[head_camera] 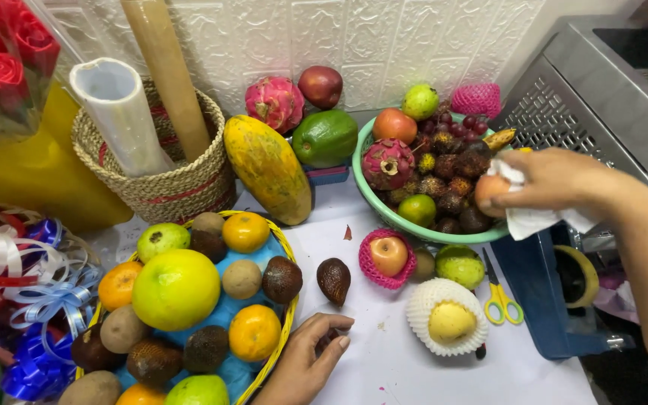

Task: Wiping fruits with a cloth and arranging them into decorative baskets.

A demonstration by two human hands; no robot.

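One view only: head cam, worn by the person, looking steeply down and fwd over the table [414, 360] toward the white tiled wall [384, 37] at the back. Close range, arm's reach. Frame spans ribbons [24, 285] at left edge to a grey metal appliance [601, 90] top right. No 2nd view, so no overlap.

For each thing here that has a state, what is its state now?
Left hand: resting beside the yellow basket, fingers curled on something small and dark.
Right hand: holding a white cloth against a reddish fruit.
Yellow scissors: closed, lying flat.
Green bowl: full of fruit.
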